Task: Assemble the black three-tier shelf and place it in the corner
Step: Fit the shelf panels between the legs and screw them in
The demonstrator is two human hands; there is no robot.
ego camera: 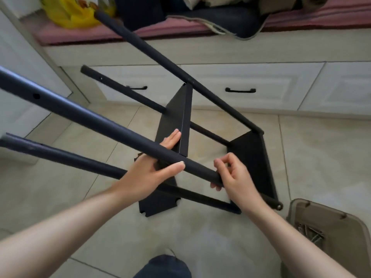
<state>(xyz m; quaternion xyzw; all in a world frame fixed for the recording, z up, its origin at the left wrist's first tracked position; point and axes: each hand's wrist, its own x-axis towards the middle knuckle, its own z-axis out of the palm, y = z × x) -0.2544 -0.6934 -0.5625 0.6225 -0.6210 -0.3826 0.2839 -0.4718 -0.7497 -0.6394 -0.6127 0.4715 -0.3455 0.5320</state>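
Left hand (148,174) wraps pole (90,117); right hand (237,180) seemingly pinches its end.

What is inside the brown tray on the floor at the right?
Loose metal screws lie in the brown tray. Its near part is hidden by the right forearm.

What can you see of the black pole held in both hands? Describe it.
The black pole is a matte, metal-looking round tube with one round hole near its upper-left part. It slants down to the right. The left hand holds it, thumb on top; the right hand pinches its lower end.
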